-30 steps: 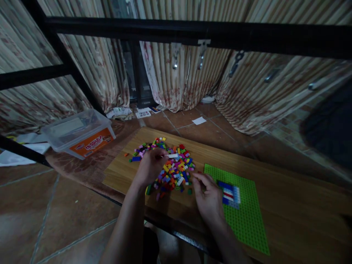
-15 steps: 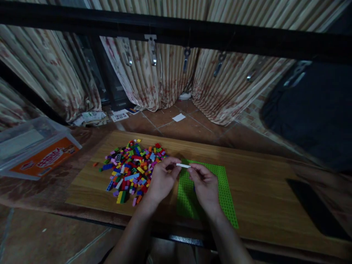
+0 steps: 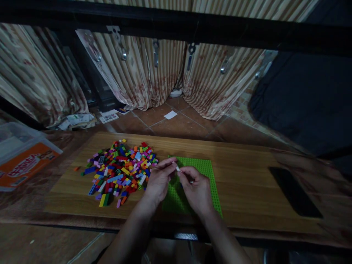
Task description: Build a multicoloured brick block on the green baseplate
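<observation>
A small white building brick (image 3: 178, 169) is pinched between the fingertips of both hands, mostly covered by them. My left hand (image 3: 160, 180) closes on it from the left, thumb and fingers together. From the right, my right hand (image 3: 195, 186) grips it with thumb and curled forefinger. Both hands are above the green studded baseplate (image 3: 211, 183), which lies flat on the wooden board. Just left of my left hand spreads a pile of mixed coloured bricks (image 3: 121, 170).
A clear plastic box (image 3: 27, 157) with an orange label stands at the far left. On the right of the wooden board (image 3: 242, 176) lies a black flat object (image 3: 294, 190). A dark bar (image 3: 176, 22) with metal hooks crosses above, before striped curtains (image 3: 165, 77).
The white brick, earlier held lengthwise across between both hands, is now turned and more hidden by my fingers. The whole view has shifted to the right.
</observation>
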Tool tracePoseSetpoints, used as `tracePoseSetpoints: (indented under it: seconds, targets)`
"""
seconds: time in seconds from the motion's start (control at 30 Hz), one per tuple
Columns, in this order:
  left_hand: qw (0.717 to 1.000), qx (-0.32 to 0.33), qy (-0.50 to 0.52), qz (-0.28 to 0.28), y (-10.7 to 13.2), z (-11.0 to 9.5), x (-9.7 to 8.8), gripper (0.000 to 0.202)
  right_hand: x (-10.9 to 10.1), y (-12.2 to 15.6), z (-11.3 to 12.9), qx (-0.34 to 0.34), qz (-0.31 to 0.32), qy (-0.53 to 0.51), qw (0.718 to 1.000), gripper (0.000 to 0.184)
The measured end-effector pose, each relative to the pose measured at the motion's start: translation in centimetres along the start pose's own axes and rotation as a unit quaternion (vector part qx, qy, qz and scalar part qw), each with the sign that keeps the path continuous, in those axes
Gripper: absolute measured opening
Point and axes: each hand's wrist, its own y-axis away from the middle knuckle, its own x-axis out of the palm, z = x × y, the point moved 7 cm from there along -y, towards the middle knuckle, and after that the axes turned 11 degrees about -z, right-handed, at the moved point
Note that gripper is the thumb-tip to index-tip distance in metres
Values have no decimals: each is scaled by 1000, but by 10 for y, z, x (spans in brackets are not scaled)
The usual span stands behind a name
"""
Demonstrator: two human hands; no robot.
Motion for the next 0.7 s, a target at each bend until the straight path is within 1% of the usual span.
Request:
tracePoseSetpoints:
  seconds: [0.07,0.17,0.27,0.33,0.37,0.43,0.5,0.53,0.6,0.7]
  targets:
    - [1000,8,-5,10,-1,0,5,32,-6,-2,0,-19,10,19,1000,15]
    - [996,67,-59,-4,-6,-4,6,33,-26,-11,-3,-40,4,43,998,18]
    - [980,124,-152,-11,-11,-5,7,31,-56,-25,-15,-26,-30,48,998,29]
    - [970,140,-200,4,-13,-1,11,30,-68,-32,-23,-22,-19,63,998,39]
    - [966,141,-214,14,-12,1,13,30,-70,-33,-27,-24,1,74,997,44]
    - [963,138,-227,34,-11,7,18,30,-67,-33,-30,-36,58,92,993,53]
    - [960,129,-241,50,-9,13,23,32,-58,-28,-31,-50,117,97,987,60]
    - [958,126,-252,56,-8,15,25,34,-53,-25,-31,-55,137,99,984,62]
    - [950,124,-280,65,-7,21,28,35,-46,-22,-31,-58,154,111,980,63]
    - [938,129,-314,75,-7,25,31,36,-39,-20,-35,-54,160,142,975,57]
